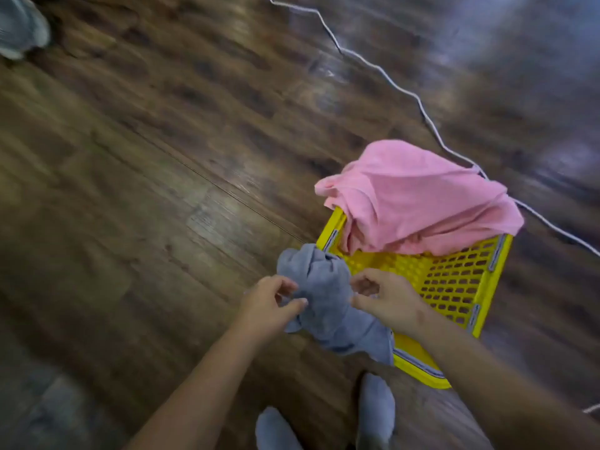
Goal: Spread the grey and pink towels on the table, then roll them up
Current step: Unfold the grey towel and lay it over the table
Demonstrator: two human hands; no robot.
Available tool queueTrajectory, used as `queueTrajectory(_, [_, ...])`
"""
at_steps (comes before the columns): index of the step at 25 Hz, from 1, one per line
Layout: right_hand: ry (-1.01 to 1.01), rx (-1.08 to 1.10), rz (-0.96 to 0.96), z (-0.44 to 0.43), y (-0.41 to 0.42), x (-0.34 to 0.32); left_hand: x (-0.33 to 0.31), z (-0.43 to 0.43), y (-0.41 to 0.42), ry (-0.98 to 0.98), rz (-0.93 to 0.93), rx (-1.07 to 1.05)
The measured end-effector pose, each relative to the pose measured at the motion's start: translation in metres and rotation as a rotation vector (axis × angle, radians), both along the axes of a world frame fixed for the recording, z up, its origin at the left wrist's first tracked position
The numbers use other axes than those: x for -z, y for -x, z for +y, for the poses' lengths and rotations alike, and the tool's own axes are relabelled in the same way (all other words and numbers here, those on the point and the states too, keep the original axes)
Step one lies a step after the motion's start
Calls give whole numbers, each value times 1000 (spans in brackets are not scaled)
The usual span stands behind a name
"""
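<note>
The person stands on a dark wooden floor (pixel 162 190) and looks down at a yellow plastic basket (pixel 454 280) with a perforated bottom, which sits on the floor at the right of the view. A crumpled pink towel (pixel 418 199) lies heaped over the far part of the basket, spilling past its far rim. The grey towel (pixel 324 287) is bunched up at the near left corner of the basket, hanging over the rim and down toward the floor.

Both arms reach forward to the grey towel. The left hand (pixel 269 306) is partly closed at the towel's left side, its thumb and fingers curled and touching the cloth in a loose pinch. The right hand (pixel 386 297) is at the towel's right side, above the basket's near edge, with its fingers curled in toward the thumb; its fingertips meet the cloth, though the blur makes it hard to tell how firm the hold is.

Two feet in grey socks (pixel 373 414) show at the near edge, just beside the basket's near corner. A thin white cord (pixel 406 89) zigzags across the floor from the far middle toward the right, passing behind the basket. At the far left corner a grey shoe (pixel 19 24) is partly in view.
</note>
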State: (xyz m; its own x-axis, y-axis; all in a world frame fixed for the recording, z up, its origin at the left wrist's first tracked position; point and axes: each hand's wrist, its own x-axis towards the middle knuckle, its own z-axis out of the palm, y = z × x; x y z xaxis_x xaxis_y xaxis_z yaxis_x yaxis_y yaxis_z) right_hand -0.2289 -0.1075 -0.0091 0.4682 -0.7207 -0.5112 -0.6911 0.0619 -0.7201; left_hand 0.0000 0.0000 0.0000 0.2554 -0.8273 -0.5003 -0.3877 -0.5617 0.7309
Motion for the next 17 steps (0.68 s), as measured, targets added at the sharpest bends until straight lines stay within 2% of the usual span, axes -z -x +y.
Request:
queueTrajectory(4, [24,62,85,1,4,54,41,-21,10,22,-174,54])
queueTrajectory(7, [20,147,232,-7,8,80,52,-48,19,202,-373,83])
queueTrajectory(10, [-143,104,368,-10,11,99,57,-88,34,328,-462,336])
queueTrajectory(13, [-132,106,338,-5,12,101,62,-105,66,118,-496,582])
queueTrajectory(15, [-113,132,292,-2,15,92,63,-100,80,-58,-680,674])
queueTrajectory(17, [-137,164,291,3,18,82,58,-91,78,-124,-796,718])
